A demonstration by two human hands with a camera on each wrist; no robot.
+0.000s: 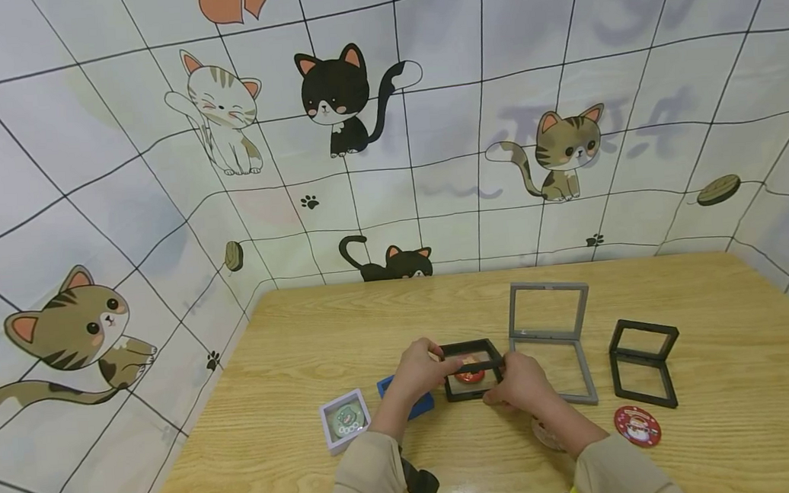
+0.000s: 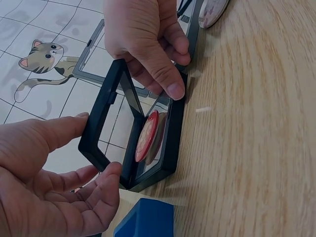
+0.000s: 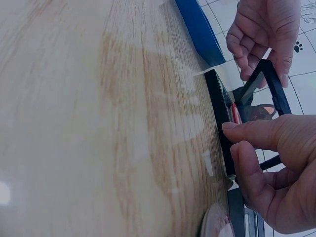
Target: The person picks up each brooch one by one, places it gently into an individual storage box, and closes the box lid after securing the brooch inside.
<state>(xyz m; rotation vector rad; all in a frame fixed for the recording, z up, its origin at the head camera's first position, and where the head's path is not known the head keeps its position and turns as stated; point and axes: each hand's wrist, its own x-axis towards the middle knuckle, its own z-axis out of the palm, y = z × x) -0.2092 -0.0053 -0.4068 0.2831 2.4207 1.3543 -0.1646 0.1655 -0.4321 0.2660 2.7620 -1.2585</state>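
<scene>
Pinching the lid (image 2: 101, 111), L hand (image 1: 418, 368) is holding it raised; R hand (image 1: 524, 384) is gripping black frame (image 2: 170, 143) on table (image 1: 291, 334), w/ red disc (image 2: 147, 137) lying inside. Base should be sitting flat, lid moving slowly.

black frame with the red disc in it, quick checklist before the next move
1. Red disc inside the black frame: ok, it lies in the lower half.
2. Left grip on the raised half: ok, it holds the edge.
3. Right grip on the lower half: ok, it holds the rim.
4. Rim clear for closing: not ok, the right thumb lies on it.
5. Disc centred: cannot tell, the raised half's edge crosses it in the head view.
6. Other red disc out of the way: ok, it lies apart on the table.
</scene>
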